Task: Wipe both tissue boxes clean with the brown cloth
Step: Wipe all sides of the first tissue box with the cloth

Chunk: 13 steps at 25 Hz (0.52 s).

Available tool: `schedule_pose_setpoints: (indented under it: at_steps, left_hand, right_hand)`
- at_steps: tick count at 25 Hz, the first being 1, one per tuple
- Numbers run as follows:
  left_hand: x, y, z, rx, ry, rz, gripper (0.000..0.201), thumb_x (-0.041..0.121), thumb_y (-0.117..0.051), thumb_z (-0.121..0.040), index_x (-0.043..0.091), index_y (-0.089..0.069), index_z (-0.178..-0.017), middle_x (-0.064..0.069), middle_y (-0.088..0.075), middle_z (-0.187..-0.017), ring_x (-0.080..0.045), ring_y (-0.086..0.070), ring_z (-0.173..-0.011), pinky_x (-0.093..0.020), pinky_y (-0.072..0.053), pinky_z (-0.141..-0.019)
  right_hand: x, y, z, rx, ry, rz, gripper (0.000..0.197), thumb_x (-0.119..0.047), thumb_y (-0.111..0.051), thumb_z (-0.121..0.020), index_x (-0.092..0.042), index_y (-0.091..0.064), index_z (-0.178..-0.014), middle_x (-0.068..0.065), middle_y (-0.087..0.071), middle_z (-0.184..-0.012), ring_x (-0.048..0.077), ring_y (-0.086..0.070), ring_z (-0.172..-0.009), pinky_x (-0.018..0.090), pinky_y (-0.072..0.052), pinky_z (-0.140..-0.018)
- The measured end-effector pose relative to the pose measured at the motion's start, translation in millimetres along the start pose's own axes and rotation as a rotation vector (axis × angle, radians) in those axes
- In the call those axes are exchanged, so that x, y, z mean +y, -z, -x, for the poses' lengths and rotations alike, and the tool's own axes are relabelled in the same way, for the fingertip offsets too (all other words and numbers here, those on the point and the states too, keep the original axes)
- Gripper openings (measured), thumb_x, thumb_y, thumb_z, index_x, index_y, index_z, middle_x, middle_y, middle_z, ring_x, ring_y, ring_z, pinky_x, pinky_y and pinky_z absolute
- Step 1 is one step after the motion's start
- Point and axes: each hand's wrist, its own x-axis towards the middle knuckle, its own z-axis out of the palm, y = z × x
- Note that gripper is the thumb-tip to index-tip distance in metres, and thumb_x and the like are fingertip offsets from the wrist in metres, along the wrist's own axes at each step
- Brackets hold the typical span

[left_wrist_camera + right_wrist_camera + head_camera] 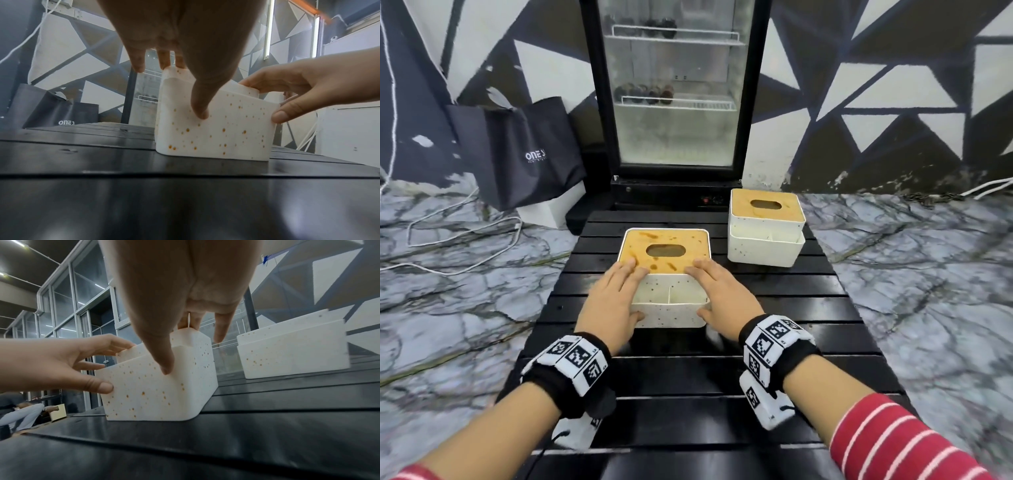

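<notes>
The near tissue box (671,308) is white with orange-brown specks, and its wooden lid (664,240) carries dark stains. It stands mid-table. My left hand (619,291) grips its left side, thumb on the front wall and fingers on the lid edge. My right hand (717,291) grips the right side the same way. The wrist views show that box (226,133) (156,394) resting on the table between the left hand (185,89) and the right hand (180,337). A second speckled box (765,236) (294,356) stands at the back right. No brown cloth is in view.
The black slatted table (688,377) is narrow, with marble floor on both sides. A glass-door fridge (674,85) stands just behind it. A black bag (524,150) and white cables (465,236) lie at the back left. A seated person (18,413) is far off.
</notes>
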Motion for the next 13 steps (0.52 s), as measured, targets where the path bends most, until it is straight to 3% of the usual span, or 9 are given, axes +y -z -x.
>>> schedule_pose_setpoints:
  at_steps: [3,8,13]
  left_hand:
    - [25,6,27,0.018,-0.043,-0.005,0.091,0.019,-0.091,-0.050,0.011,-0.051,-0.131,-0.014,-0.052,-0.135,-0.032,-0.047,-0.124,-0.036,-0.033,-0.108]
    - [59,18,63,0.064,-0.111,-0.017,0.093,0.022,-0.092,-0.047,0.012,-0.049,-0.129,-0.016,-0.055,-0.131,-0.025,-0.037,-0.122,-0.029,-0.017,-0.107]
    - [82,24,87,0.033,-0.150,-0.025,0.091,0.028,-0.090,-0.052,0.015,-0.046,-0.131,-0.013,-0.054,-0.131,-0.027,-0.042,-0.121,-0.030,-0.025,-0.108]
  right_hand:
    - [-3,6,42,0.008,-0.004,0.002,0.068,-0.013,-0.059,-0.083,-0.024,-0.025,-0.141,-0.006,-0.018,-0.151,0.011,-0.015,-0.140,0.026,-0.030,-0.107]
    - [-6,9,101,0.042,-0.013,-0.023,0.068,-0.016,-0.058,-0.083,-0.026,-0.025,-0.141,-0.008,-0.019,-0.151,0.008,-0.010,-0.141,0.024,-0.023,-0.111]
    - [-1,15,140,0.052,0.000,-0.015,0.068,-0.016,-0.060,-0.082,-0.025,-0.026,-0.141,-0.007,-0.020,-0.151,0.007,-0.010,-0.141,0.016,-0.013,-0.107]
